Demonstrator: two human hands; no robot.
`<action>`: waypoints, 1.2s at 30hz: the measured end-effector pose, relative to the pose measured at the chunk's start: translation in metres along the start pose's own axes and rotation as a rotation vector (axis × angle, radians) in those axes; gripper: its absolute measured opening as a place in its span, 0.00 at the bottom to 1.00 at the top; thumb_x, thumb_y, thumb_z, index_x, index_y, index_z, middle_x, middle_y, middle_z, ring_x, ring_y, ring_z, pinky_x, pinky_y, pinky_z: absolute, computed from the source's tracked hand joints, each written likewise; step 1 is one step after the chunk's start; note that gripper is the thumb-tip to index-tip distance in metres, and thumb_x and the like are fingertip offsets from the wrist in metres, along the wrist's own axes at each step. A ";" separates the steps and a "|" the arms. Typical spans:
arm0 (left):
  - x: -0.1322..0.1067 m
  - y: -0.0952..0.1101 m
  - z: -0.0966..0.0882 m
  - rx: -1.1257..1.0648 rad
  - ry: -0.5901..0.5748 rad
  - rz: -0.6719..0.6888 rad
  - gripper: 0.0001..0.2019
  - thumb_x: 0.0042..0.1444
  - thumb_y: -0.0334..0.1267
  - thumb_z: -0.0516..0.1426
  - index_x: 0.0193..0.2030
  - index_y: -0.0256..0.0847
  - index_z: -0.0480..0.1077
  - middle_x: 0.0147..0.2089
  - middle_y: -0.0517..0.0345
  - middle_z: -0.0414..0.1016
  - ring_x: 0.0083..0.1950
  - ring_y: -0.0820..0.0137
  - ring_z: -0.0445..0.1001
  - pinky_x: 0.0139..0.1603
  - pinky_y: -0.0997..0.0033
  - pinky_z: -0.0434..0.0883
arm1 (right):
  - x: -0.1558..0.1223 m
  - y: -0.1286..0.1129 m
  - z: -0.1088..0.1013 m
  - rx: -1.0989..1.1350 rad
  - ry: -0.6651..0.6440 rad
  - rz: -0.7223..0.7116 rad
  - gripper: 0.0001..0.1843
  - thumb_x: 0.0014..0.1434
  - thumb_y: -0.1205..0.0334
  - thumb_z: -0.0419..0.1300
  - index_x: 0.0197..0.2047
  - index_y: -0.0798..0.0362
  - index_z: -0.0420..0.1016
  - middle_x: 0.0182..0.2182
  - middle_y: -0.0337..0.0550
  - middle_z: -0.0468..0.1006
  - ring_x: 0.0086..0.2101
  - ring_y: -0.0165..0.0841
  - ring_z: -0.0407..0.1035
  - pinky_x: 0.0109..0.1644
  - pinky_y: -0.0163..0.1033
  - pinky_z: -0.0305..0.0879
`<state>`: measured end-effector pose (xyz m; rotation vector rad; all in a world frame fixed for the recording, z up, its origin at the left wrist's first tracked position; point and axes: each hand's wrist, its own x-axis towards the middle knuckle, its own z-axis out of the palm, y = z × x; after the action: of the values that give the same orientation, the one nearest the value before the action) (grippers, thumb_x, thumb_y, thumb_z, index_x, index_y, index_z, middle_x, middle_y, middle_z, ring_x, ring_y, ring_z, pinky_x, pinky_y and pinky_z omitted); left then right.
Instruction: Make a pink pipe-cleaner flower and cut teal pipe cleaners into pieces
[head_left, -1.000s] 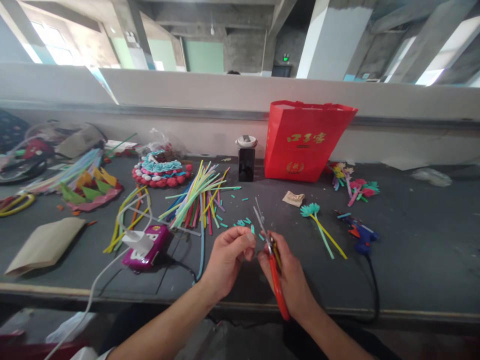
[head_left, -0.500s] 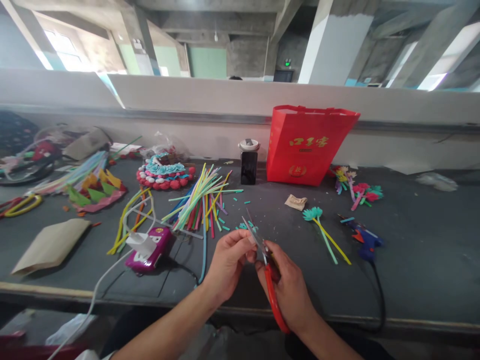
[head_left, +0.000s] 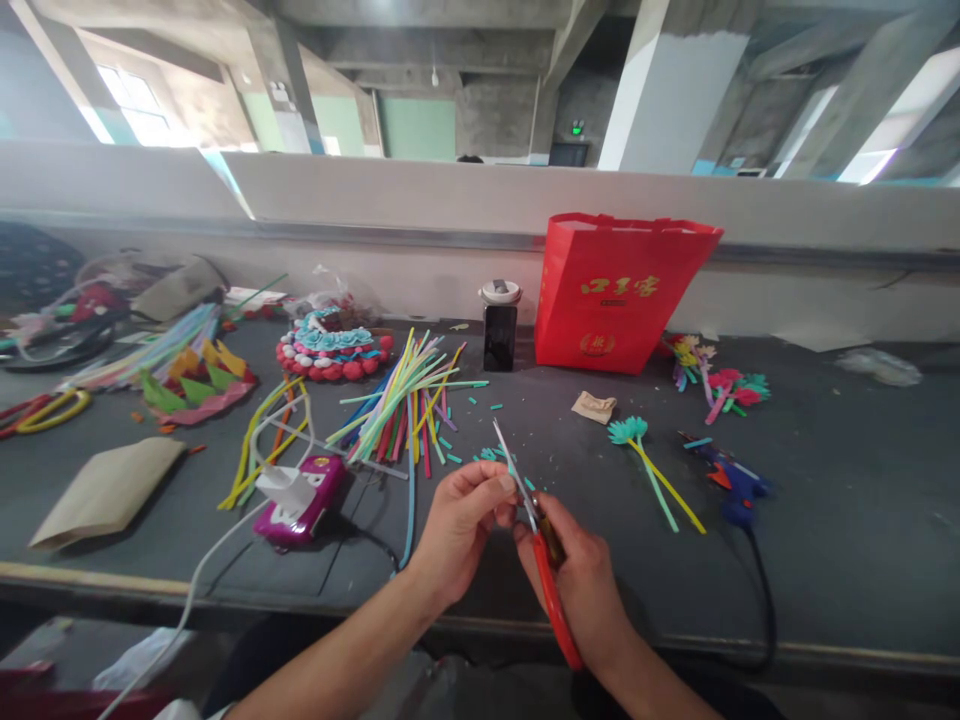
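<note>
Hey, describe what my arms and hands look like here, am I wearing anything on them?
The left forearm and right forearm are bare. The left hand and right hand wear no gloves; no ring, watch or bracelet shows. A white sleeve edge peeks in at the bottom left, near the left elbow.

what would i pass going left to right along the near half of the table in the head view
brown paper bag → purple gadget → bundle of coloured sticks → left hand → right hand holding scissors → teal paper flower → blue glue gun
</note>
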<state>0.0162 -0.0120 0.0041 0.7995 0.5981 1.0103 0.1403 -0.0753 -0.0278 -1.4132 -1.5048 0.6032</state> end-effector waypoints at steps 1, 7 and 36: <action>0.000 0.000 0.000 -0.002 0.001 -0.003 0.06 0.51 0.35 0.64 0.28 0.36 0.73 0.24 0.62 0.70 0.24 0.79 0.63 0.31 0.76 0.62 | 0.000 0.001 0.000 0.008 -0.001 0.006 0.12 0.61 0.65 0.56 0.48 0.48 0.73 0.28 0.34 0.78 0.26 0.29 0.71 0.31 0.31 0.67; 0.001 0.004 -0.001 -0.029 -0.030 -0.025 0.06 0.50 0.34 0.65 0.27 0.36 0.73 0.24 0.64 0.68 0.23 0.80 0.62 0.28 0.77 0.60 | 0.008 0.005 -0.009 0.056 0.148 0.068 0.14 0.61 0.56 0.59 0.49 0.51 0.73 0.32 0.40 0.79 0.30 0.32 0.73 0.35 0.33 0.69; -0.001 -0.001 -0.001 0.770 -0.034 0.216 0.05 0.49 0.37 0.63 0.29 0.39 0.75 0.26 0.59 0.71 0.27 0.73 0.65 0.30 0.74 0.61 | 0.028 -0.010 -0.024 0.429 0.207 0.235 0.27 0.52 0.53 0.66 0.53 0.52 0.68 0.28 0.36 0.76 0.19 0.27 0.64 0.20 0.32 0.61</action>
<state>0.0162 -0.0130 0.0026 1.5820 0.9020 0.9550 0.1603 -0.0564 -0.0008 -1.2762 -0.9810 0.8400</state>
